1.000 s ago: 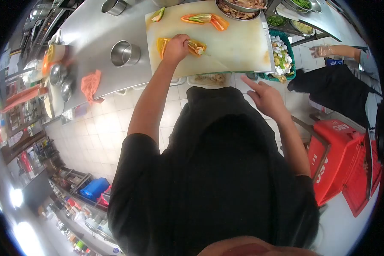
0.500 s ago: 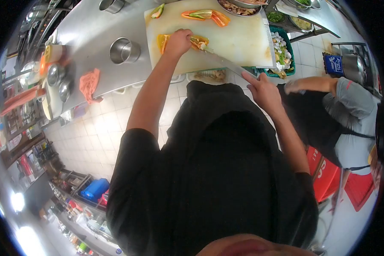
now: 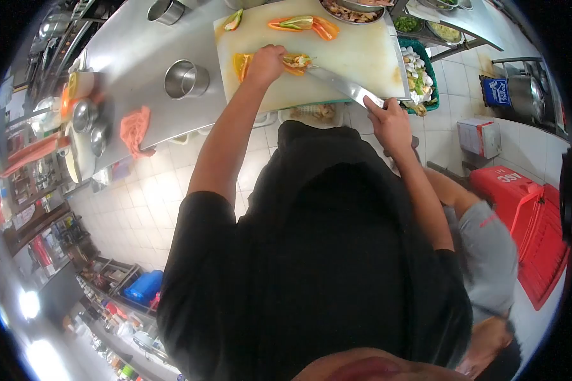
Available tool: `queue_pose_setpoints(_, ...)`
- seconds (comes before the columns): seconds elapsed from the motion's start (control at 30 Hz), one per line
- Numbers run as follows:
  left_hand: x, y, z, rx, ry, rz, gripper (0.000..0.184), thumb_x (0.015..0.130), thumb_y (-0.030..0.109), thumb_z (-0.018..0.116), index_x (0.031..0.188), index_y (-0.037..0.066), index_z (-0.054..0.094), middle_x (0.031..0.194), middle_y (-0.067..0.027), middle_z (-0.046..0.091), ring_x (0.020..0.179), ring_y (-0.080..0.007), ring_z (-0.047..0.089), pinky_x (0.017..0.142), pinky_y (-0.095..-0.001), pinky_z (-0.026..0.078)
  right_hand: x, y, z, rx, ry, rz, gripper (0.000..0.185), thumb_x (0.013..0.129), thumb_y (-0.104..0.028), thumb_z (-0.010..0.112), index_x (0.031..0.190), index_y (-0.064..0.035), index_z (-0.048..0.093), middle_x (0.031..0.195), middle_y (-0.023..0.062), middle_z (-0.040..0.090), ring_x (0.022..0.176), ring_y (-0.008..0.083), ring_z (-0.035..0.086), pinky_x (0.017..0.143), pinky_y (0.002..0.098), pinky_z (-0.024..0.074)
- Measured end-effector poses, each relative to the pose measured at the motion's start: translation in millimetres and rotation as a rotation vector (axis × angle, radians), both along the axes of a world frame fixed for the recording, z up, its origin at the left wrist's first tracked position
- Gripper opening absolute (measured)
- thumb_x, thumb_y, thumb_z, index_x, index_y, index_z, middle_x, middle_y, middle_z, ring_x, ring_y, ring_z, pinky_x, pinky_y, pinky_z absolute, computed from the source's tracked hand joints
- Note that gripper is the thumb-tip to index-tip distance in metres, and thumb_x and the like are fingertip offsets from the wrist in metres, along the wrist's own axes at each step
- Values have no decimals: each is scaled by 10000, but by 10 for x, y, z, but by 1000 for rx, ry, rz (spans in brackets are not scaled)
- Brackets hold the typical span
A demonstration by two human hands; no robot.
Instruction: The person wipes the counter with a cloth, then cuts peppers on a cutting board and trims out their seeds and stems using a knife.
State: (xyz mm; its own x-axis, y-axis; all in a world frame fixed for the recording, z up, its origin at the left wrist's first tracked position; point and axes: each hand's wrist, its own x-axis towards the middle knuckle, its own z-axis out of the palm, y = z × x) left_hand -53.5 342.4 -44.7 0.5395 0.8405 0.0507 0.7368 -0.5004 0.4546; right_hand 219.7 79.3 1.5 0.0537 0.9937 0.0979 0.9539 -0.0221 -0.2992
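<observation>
My left hand [image 3: 268,63] is closed over an opened orange bell pepper [image 3: 297,61], pressing it on the white cutting board [image 3: 343,57]. Pale seeds and core show at the pepper's right end, and a yellow-orange part [image 3: 239,63] sticks out on the left. In my right hand [image 3: 393,124] is the handle of a large kitchen knife [image 3: 343,84]. Its blade slants up and left, with the tip at the seeded end of the pepper. Farther back on the board lie orange and green pepper pieces [image 3: 305,25] and a green piece [image 3: 233,20].
A steel pot [image 3: 186,79] and a pink cloth [image 3: 135,131] rest on the steel table left of the board. At its right stands a green basket of scraps [image 3: 419,79]. A co-worker in a grey shirt [image 3: 489,260] is close by my right arm, near a red bin [image 3: 508,190].
My right hand and the knife have shifted slightly right and up. The left hand stays on the pepper. The co-worker has moved from the right side to close behind my right arm.
</observation>
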Motion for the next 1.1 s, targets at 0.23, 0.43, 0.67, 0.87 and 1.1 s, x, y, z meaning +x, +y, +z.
queue_pose_setpoints(0.23, -80, -90, -59, 90, -151, 25, 244, 879, 108, 615, 1075, 76, 757, 1064, -204, 697, 1017, -374, 673, 905, -470, 555, 182, -117, -58, -21, 78, 36, 474, 878, -195, 739, 1340, -292, 688, 937, 109, 543, 870, 310, 591, 755, 452, 471)
queue_pose_setpoints(0.43, -9, -401, 121, 347, -142, -76, 292, 832, 207, 714, 1098, 89, 743, 1133, -145, 684, 1078, -333, 646, 911, -464, 539, 184, -151, -14, -23, 97, 31, 493, 858, -158, 749, 1331, -288, 696, 927, 115, 531, 863, 311, 590, 753, 453, 475)
queue_pose_setpoints(0.67, 215, -545, 36, 239, -140, -63, 257, 813, 221, 725, 1045, 114, 746, 991, -118, 718, 950, -346, 685, 844, -459, 563, 224, -129, 1, -88, 143, 22, 521, 849, -135, 747, 1342, -293, 689, 944, 119, 537, 851, 323, 600, 766, 461, 497)
queue_pose_setpoints(0.87, 216, -384, 44, 32, -163, 124, 226, 807, 222, 730, 964, 61, 748, 855, -133, 738, 790, -335, 711, 733, -445, 580, 244, -137, -51, -116, 159, 8, 538, 842, -120, 755, 1347, -295, 691, 957, 112, 541, 852, 315, 604, 770, 450, 508)
queue_pose_setpoints(1.1, -110, 64, -263, -402, -633, 535, 234, 870, 160, 731, 1008, -26, 765, 745, -46, 715, 660, -120, 643, 611, -275, 503, 311, -165, -137, -90, 190, 29, 522, 844, -125, 757, 1336, -288, 695, 945, 114, 541, 837, 323, 612, 757, 460, 513)
